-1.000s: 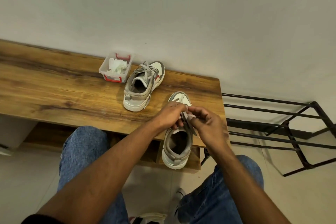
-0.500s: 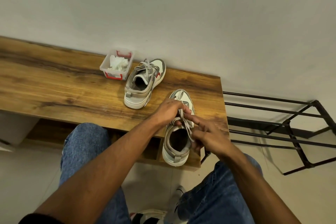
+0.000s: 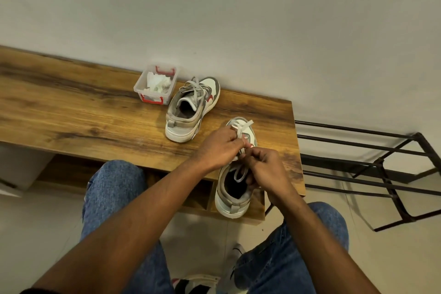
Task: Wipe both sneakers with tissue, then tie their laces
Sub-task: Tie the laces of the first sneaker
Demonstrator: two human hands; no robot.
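Note:
Two grey-and-white sneakers stand on a wooden bench (image 3: 71,112). The far sneaker (image 3: 191,110) has its laces lying loosely over the tongue. The near sneaker (image 3: 235,191) sits at the bench's front right, heel over the edge. My left hand (image 3: 219,148) pinches one white lace (image 3: 242,126) over its tongue. My right hand (image 3: 265,167) grips the other lace, which forms a loop (image 3: 238,174) above the shoe's opening. Both hands meet over the middle of the shoe and hide its eyelets.
A clear plastic box with red clips (image 3: 156,83), holding crumpled tissue, stands against the wall left of the far sneaker. A black metal rack (image 3: 372,167) stands right of the bench. My knees in blue jeans are below the bench's front edge.
My right hand moved back up to meet the left over the near sneaker. A lace loop now hangs over the shoe's opening, and a lace end lies across the toe.

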